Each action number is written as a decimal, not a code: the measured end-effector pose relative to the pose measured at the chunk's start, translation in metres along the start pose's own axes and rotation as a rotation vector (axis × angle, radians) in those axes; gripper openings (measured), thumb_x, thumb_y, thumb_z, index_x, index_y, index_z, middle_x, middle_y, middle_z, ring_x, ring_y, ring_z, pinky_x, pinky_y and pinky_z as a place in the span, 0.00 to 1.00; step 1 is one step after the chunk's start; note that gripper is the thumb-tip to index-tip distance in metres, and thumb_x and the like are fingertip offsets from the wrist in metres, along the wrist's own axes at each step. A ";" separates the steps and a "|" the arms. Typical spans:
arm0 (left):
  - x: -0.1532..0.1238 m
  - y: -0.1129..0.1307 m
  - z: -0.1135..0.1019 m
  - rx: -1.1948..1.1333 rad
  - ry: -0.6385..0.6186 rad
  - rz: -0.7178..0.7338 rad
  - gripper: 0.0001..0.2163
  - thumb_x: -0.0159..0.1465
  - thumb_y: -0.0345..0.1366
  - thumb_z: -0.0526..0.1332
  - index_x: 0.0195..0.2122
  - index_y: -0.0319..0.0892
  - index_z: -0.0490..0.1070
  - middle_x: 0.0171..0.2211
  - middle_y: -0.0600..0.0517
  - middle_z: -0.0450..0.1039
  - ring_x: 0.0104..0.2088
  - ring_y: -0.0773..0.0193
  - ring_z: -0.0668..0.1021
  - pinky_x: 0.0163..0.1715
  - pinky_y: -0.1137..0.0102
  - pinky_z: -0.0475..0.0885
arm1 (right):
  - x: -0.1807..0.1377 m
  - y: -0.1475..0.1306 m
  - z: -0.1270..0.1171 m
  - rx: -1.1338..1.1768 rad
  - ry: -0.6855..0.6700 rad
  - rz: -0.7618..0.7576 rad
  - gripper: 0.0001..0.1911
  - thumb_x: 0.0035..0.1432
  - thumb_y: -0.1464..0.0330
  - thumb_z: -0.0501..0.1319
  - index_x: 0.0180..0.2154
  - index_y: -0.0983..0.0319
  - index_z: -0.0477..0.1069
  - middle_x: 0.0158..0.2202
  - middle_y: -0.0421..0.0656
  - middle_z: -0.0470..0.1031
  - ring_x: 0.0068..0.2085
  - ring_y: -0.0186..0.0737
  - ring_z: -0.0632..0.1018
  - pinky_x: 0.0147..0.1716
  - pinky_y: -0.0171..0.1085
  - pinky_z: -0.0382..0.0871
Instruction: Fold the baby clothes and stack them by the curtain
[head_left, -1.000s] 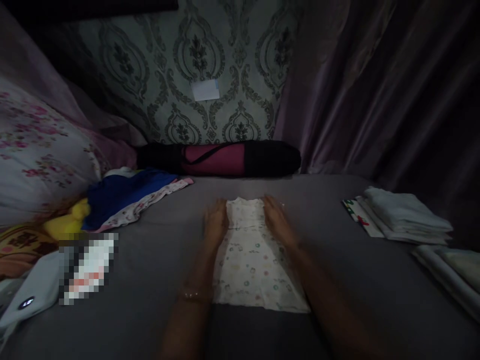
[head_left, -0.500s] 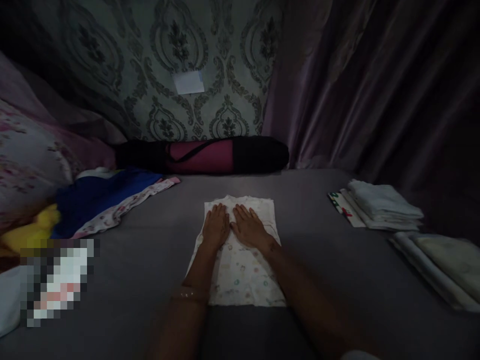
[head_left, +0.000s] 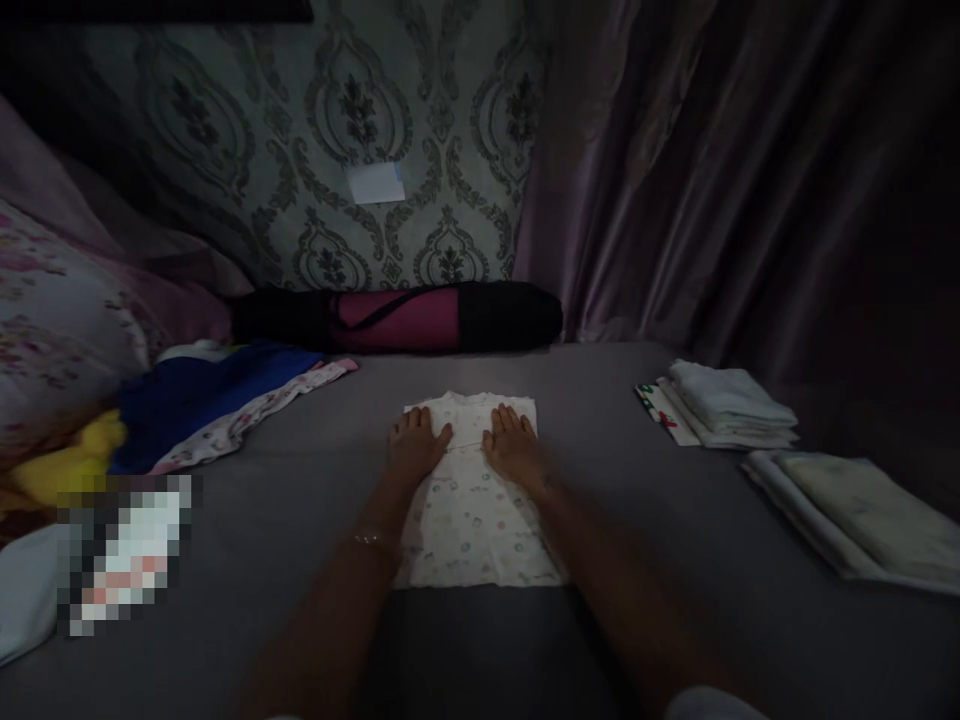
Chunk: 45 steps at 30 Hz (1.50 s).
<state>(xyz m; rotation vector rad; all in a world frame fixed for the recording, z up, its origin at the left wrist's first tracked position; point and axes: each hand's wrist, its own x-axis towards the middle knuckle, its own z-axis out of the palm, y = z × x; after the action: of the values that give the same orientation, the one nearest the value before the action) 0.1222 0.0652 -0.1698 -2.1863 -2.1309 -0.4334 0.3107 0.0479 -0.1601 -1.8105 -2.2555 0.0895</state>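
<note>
A small white printed cloth [head_left: 472, 520] lies flat on the grey sheet [head_left: 292, 560], right in front of the person. The left hand [head_left: 415, 440] is open, palm down at the cloth's upper left edge, thumb spread inward; the right hand [head_left: 514, 445] rests open near the upper right corner, fingers pointing away. Between them a line crosses the cloth. A bracelet [head_left: 369, 540] circles the left wrist. Over to the right I see a folded stack [head_left: 731, 395], and nearer, a second pile [head_left: 862, 510]. Off left, a blue garment [head_left: 217, 385] lies beside something yellow [head_left: 67, 465]; a pink-and-black roll [head_left: 397, 320] sits along the wall [head_left: 285, 200].
</note>
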 end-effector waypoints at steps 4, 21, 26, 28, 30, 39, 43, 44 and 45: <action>0.003 -0.013 0.006 -0.034 -0.034 0.043 0.30 0.66 0.52 0.46 0.61 0.34 0.58 0.62 0.35 0.58 0.61 0.42 0.61 0.56 0.50 0.57 | -0.001 0.009 0.003 -0.011 0.040 -0.021 0.31 0.66 0.58 0.43 0.63 0.72 0.55 0.66 0.57 0.51 0.66 0.53 0.51 0.62 0.51 0.43; 0.004 -0.041 0.008 -0.121 -0.135 0.173 0.31 0.67 0.52 0.42 0.64 0.35 0.54 0.65 0.39 0.51 0.66 0.51 0.54 0.62 0.58 0.50 | -0.003 0.027 0.011 0.037 0.038 0.023 0.34 0.66 0.56 0.41 0.63 0.73 0.53 0.67 0.57 0.47 0.67 0.52 0.49 0.62 0.51 0.44; 0.000 -0.034 -0.004 -0.049 -0.022 0.144 0.29 0.67 0.48 0.42 0.62 0.32 0.56 0.64 0.37 0.53 0.65 0.51 0.55 0.63 0.58 0.48 | 0.001 0.037 -0.001 0.252 -0.065 0.041 0.33 0.66 0.56 0.42 0.64 0.69 0.52 0.68 0.53 0.46 0.67 0.47 0.48 0.64 0.49 0.42; -0.006 -0.025 -0.010 -0.017 0.049 0.137 0.29 0.67 0.46 0.43 0.61 0.29 0.57 0.64 0.35 0.53 0.65 0.49 0.54 0.63 0.56 0.45 | -0.004 0.042 -0.010 0.370 -0.073 0.075 0.32 0.67 0.56 0.39 0.65 0.67 0.51 0.68 0.51 0.46 0.67 0.43 0.49 0.64 0.46 0.44; -0.018 -0.011 -0.015 -0.018 0.078 0.174 0.28 0.68 0.44 0.43 0.61 0.27 0.58 0.64 0.34 0.53 0.66 0.48 0.52 0.64 0.55 0.42 | -0.015 0.043 -0.017 0.400 -0.024 0.049 0.32 0.67 0.57 0.38 0.65 0.67 0.51 0.68 0.51 0.47 0.67 0.42 0.49 0.64 0.46 0.43; -0.094 0.023 -0.026 -0.160 -0.226 0.459 0.28 0.68 0.49 0.41 0.64 0.38 0.55 0.66 0.41 0.51 0.66 0.54 0.53 0.64 0.58 0.46 | -0.080 0.022 -0.017 0.154 -0.130 -0.416 0.30 0.67 0.58 0.41 0.64 0.66 0.53 0.67 0.52 0.48 0.67 0.44 0.50 0.64 0.46 0.40; -0.109 -0.003 -0.035 -0.141 -0.287 0.456 0.30 0.68 0.53 0.39 0.66 0.40 0.50 0.68 0.44 0.45 0.67 0.54 0.49 0.64 0.58 0.44 | -0.096 0.025 -0.024 0.137 -0.197 -0.470 0.30 0.67 0.56 0.41 0.65 0.61 0.50 0.68 0.49 0.44 0.68 0.46 0.46 0.65 0.49 0.37; -0.113 -0.011 -0.038 -0.136 -0.299 0.467 0.31 0.68 0.53 0.38 0.67 0.41 0.48 0.68 0.45 0.43 0.67 0.55 0.47 0.64 0.58 0.43 | -0.101 0.025 -0.027 0.138 -0.222 -0.487 0.30 0.67 0.55 0.41 0.66 0.60 0.49 0.68 0.49 0.42 0.68 0.46 0.45 0.65 0.50 0.36; -0.117 -0.018 -0.041 -0.133 -0.308 0.481 0.31 0.68 0.54 0.37 0.67 0.41 0.46 0.68 0.45 0.42 0.67 0.55 0.46 0.64 0.58 0.43 | -0.107 0.025 -0.031 0.142 -0.250 -0.504 0.31 0.67 0.54 0.40 0.66 0.60 0.47 0.69 0.49 0.41 0.68 0.46 0.44 0.65 0.51 0.35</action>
<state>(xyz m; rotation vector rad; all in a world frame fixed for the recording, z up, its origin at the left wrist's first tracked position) 0.0969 -0.0576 -0.1615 -2.8871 -1.6298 -0.2181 0.3628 -0.0530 -0.1518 -1.1713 -2.7267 0.3892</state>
